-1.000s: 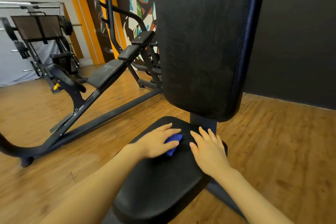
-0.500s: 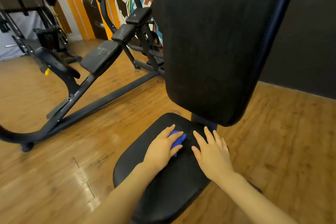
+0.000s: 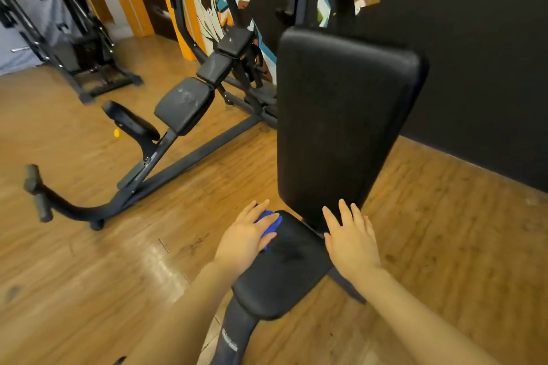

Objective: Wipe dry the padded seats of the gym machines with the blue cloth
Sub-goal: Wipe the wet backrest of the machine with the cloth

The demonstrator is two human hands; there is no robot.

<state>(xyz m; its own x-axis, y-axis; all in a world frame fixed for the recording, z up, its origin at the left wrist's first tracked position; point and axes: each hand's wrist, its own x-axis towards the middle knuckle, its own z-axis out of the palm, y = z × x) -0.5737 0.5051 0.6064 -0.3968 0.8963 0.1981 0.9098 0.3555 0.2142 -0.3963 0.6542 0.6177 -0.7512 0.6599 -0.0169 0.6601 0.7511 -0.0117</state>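
A black padded seat (image 3: 284,270) lies low in front of me, with its tall black backrest (image 3: 341,127) standing upright behind it. My left hand (image 3: 246,237) presses the bunched blue cloth (image 3: 271,224) onto the seat's far left corner. Its fingers are spread over the cloth, which shows only between them. My right hand (image 3: 351,243) lies flat with straight fingers at the seat's right edge, close to the foot of the backrest, and holds nothing.
To the left stands another black machine with angled pads (image 3: 184,104) and a curved floor bar ending in foam handles (image 3: 38,192). A weight rack (image 3: 83,47) is at the back left. A dark wall (image 3: 474,68) runs behind on the right, above the wooden floor (image 3: 444,231).
My view has pulled up and back, so the whole backrest shows. My left hand slid the cloth toward the seat's left edge, and my right hand shifted to the right edge.
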